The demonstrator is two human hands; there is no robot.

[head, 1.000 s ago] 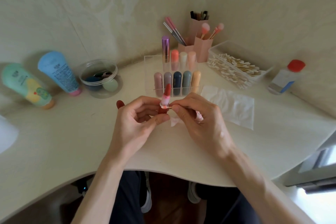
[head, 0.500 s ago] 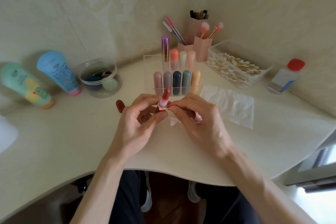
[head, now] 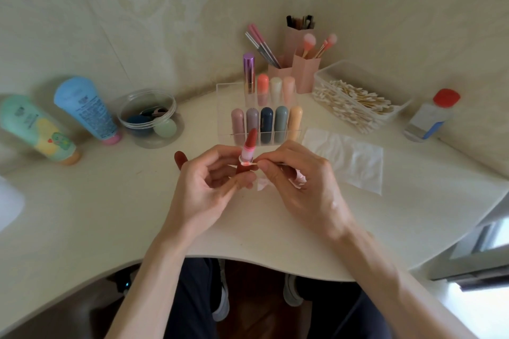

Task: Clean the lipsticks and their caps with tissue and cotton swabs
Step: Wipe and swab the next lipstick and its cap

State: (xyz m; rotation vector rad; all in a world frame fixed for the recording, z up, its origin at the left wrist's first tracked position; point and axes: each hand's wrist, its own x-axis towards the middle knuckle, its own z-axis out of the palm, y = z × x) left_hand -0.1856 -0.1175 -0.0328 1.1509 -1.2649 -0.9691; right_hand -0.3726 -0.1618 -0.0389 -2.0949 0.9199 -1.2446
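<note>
1. My left hand (head: 205,187) grips the open lipstick (head: 250,143) by its base, upright above the tabletop (head: 110,215).
2. My right hand (head: 303,190) pinches a cotton swab (head: 254,164), its tip touching the lipstick's collar.
3. The red cap (head: 180,159) sits just beyond my left hand, and a tissue (head: 349,162) lies to the right.

The table (head: 96,215) lies bare across the lower left of the frame. At centre, the left hand (head: 203,187) gripping a lipstick (head: 249,146) and the right hand (head: 305,187) pinching a cotton swab (head: 254,163) fill the middle. The clear rack (head: 223,113) stands just behind them. A jar (head: 121,115) and two tubes (head: 88,110) crowd the left; a swab box (head: 358,70), a bottle (head: 429,118) and a flat tissue (head: 347,157) take up the right.
</note>
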